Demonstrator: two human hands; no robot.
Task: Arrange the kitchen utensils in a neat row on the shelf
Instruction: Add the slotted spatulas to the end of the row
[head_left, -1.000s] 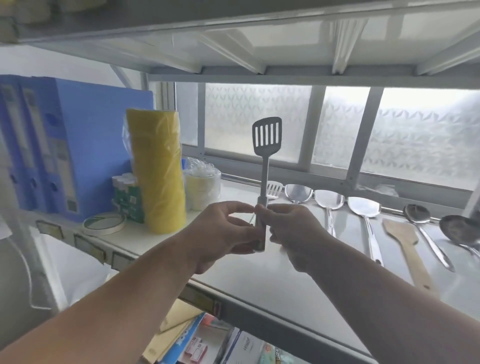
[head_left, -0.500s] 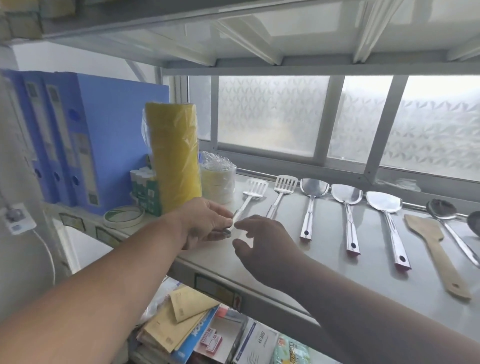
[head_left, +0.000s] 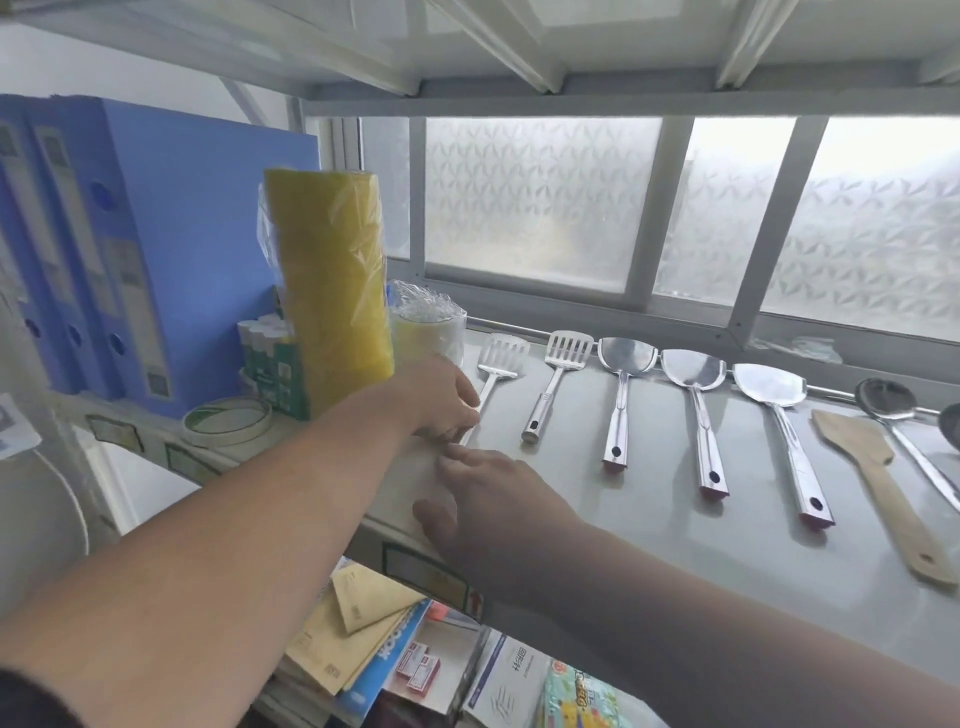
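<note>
L hand (head_left: 441, 402) fingers pinch slotted spatula (head_left: 498, 364) handle flat on shelf (head_left: 727, 545); R hand (head_left: 488, 499) just beside.

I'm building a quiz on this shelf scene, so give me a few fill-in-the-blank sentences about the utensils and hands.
1. The left hand grips the handle of the leftmost ____ spatula.
2. The only non-metal utensil in the row is the ____ spatula.
3. The right hand is open and holds ____.
4. The tall wrapped roll behind the left hand is ____.

Missing words: slotted; wooden; nothing; yellow
</note>
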